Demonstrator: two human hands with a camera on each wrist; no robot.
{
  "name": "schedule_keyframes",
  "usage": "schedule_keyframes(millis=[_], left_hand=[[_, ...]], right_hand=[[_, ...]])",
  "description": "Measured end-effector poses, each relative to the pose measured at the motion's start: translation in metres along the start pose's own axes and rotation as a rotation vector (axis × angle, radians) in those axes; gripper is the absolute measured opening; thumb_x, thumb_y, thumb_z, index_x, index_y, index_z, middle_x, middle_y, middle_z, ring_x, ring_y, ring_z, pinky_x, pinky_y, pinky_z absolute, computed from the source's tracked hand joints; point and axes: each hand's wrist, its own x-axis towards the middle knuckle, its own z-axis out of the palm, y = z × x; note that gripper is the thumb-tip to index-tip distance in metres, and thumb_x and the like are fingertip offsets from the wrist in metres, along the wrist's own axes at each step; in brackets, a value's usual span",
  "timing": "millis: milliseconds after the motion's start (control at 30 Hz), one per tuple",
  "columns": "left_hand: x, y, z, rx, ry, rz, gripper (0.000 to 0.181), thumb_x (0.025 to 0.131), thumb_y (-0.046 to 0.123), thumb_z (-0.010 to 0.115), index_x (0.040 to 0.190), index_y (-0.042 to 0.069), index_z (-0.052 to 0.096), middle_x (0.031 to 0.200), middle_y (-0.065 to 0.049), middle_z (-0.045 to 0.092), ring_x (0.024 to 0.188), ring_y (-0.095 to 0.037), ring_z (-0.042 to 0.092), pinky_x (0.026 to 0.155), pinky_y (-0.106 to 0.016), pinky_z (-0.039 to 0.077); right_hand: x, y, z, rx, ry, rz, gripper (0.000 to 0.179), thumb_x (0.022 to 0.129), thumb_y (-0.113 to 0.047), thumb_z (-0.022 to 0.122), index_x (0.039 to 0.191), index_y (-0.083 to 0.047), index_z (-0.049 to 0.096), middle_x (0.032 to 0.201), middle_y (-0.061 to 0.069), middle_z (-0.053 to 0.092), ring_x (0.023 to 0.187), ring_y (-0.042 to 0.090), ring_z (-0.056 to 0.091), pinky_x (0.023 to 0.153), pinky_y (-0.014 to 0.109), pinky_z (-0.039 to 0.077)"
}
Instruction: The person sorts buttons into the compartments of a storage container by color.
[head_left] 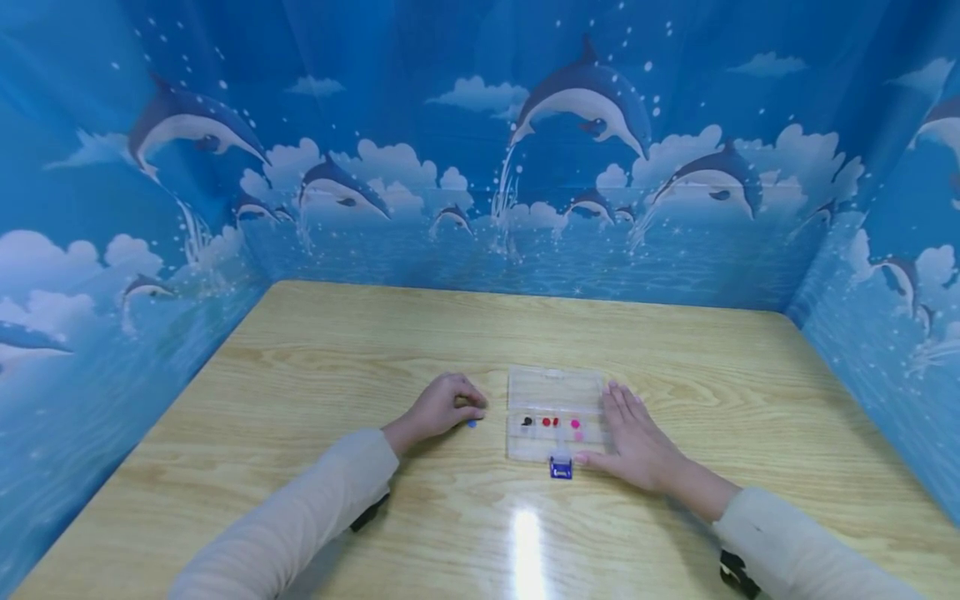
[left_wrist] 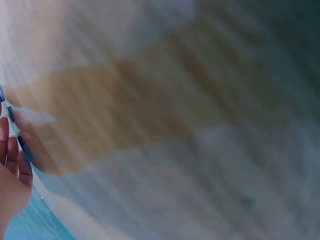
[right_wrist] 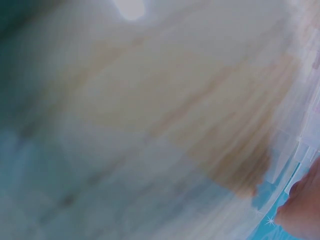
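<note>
L hand [head_left: 444, 406] is held w/ fingers bent; blue bit [head_left: 472, 424] is seen by thumb, at 9 o'clock of open clear box [head_left: 551, 389]; whether it's pinched can't be told. R hand [head_left: 639, 446], fingers straight, is rested on box's 3 o'clock edge, thumb spread nr blue tab [head_left: 561, 468] at 6.

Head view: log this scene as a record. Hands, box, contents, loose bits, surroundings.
left hand: fingers bent, at a small blue piece; grip unclear
right hand: fingers extended along the box's right side
box: clear plastic, open
contents: black piece, red pieces, pink piece, left to right in the picture
near edge of box: dark-blue item, identity unclear
surface: wood-grain table
backdrop: blue dolphin-print sheet
</note>
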Motion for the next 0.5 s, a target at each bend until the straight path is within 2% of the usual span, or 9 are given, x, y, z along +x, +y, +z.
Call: schedule_keyframes(millis=[200,500], left_hand=[[-0.0009,0.0019,-0.0020,0.067,-0.020,0.016,0.005,0.079,0.016,0.072,0.082,0.012,0.073,0.086,0.000,0.068,0.085,-0.014,0.056,0.082,-0.030,0.044],[-0.0012,0.0026,0.0002,0.115,-0.022,-0.015,0.008,0.079,0.020,0.071,0.080,0.013,0.072,0.085,0.003,0.065,0.086,-0.013,0.052,0.079,-0.028,0.042]], right_hand=[[0.0005,-0.0008,0.0002,-0.003,-0.003,0.000,0.103,0.082,-0.062,0.053,0.141,0.013,0.015,0.150,0.031,0.011,0.139,0.047,0.010,0.112,0.055,0.013],[0.0000,-0.0007,0.0001,0.000,-0.005,0.005,0.104,0.082,-0.062,0.053,0.141,0.013,0.015,0.150,0.031,0.010,0.139,0.046,0.010,0.112,0.055,0.013]])
